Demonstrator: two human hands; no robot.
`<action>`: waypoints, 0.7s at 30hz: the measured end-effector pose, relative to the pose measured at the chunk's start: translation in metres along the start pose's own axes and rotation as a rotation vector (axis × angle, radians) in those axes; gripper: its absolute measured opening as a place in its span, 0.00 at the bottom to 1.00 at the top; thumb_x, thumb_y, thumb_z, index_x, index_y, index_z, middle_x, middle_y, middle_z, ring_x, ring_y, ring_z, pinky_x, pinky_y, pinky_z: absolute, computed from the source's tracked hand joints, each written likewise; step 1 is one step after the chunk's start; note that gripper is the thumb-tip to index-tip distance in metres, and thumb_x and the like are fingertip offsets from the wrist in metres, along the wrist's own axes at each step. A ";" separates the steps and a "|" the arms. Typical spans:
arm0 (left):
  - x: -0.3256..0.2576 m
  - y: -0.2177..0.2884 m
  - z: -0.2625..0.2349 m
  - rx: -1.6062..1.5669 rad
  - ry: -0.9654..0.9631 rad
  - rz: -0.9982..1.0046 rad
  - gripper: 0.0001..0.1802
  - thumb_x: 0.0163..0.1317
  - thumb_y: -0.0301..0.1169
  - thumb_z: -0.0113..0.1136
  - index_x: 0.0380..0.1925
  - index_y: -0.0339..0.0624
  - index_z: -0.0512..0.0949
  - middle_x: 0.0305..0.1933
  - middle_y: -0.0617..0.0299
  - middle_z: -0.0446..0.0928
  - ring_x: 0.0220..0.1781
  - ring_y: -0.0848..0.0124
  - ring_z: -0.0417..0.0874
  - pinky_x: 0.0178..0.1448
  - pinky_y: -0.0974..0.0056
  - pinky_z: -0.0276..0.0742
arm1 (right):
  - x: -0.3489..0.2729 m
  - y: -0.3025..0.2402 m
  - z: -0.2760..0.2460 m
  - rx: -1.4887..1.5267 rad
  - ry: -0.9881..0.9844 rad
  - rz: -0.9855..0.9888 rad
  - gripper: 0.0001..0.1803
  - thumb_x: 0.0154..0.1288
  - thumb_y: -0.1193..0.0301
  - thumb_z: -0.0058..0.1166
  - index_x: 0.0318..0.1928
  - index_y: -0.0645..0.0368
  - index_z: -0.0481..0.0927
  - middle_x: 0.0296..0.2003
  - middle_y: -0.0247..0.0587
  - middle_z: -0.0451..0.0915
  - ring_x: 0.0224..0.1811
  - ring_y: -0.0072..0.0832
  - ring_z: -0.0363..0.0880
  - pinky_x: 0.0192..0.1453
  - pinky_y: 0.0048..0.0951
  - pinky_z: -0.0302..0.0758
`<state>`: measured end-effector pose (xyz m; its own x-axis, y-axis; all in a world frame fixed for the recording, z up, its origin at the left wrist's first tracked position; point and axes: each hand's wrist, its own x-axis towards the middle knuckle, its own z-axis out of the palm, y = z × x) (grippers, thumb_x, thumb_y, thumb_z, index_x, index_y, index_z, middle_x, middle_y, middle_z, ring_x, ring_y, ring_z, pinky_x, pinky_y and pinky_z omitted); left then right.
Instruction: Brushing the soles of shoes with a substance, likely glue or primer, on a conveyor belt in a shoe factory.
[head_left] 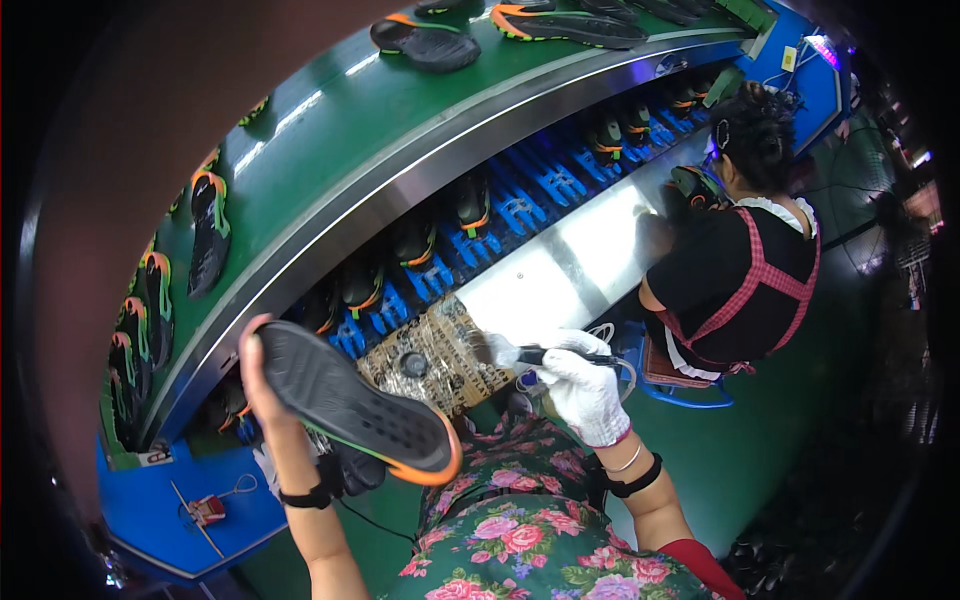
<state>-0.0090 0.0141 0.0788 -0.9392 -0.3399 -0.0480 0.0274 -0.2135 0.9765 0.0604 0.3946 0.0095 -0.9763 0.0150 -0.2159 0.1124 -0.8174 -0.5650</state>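
My bare left hand (262,380) grips a dark shoe sole (345,395) by its side, thumb along the edge. The sole is tilted with its treadless face up, and an orange and green rim curves around the end nearest me. In a white glove, my right hand (585,395) is closed on a brush (507,353) with a black handle and pale bristles. A thin clear tube loops beside that hand. The bristles are just right of a taped cardboard sheet (450,345), apart from the sole. A dark round piece (413,364) sits on the cardboard.
A green conveyor (330,130) with a metal edge carries several dark soles. Below it, a rack of blue holders (470,245) bears several shoe pieces. Right of the cardboard lies a white board (540,285). A seated co-worker (745,250) is at the right; a blue table (150,510) stands lower left.
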 end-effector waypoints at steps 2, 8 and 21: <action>-0.014 -0.041 0.013 -0.039 -0.008 -0.338 0.23 0.74 0.51 0.57 0.51 0.42 0.82 0.43 0.59 0.85 0.45 0.65 0.88 0.54 0.57 0.85 | -0.006 0.006 0.027 -0.033 -0.104 0.001 0.11 0.63 0.84 0.62 0.46 0.69 0.87 0.42 0.48 0.88 0.39 0.27 0.84 0.42 0.24 0.78; -0.066 -0.119 0.033 -0.231 -0.183 -0.658 0.32 0.72 0.62 0.54 0.51 0.43 0.84 0.49 0.53 0.87 0.51 0.59 0.88 0.62 0.52 0.83 | -0.004 0.020 0.061 -0.316 -0.278 0.018 0.11 0.65 0.83 0.62 0.48 0.68 0.88 0.46 0.43 0.87 0.48 0.26 0.85 0.54 0.27 0.82; -0.119 -0.092 0.084 -1.020 -0.652 -0.724 0.55 0.65 0.81 0.33 0.71 0.45 0.71 0.67 0.51 0.77 0.63 0.52 0.81 0.71 0.46 0.74 | 0.002 0.003 0.084 -0.566 -0.232 0.031 0.10 0.61 0.83 0.66 0.44 0.67 0.89 0.40 0.47 0.91 0.28 0.23 0.86 0.34 0.26 0.84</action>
<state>0.0719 0.1509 0.0126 -0.8317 0.5481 -0.0883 -0.5544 -0.8113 0.1854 0.0434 0.3437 0.0740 -0.9787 -0.1817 -0.0953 0.1595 -0.3814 -0.9105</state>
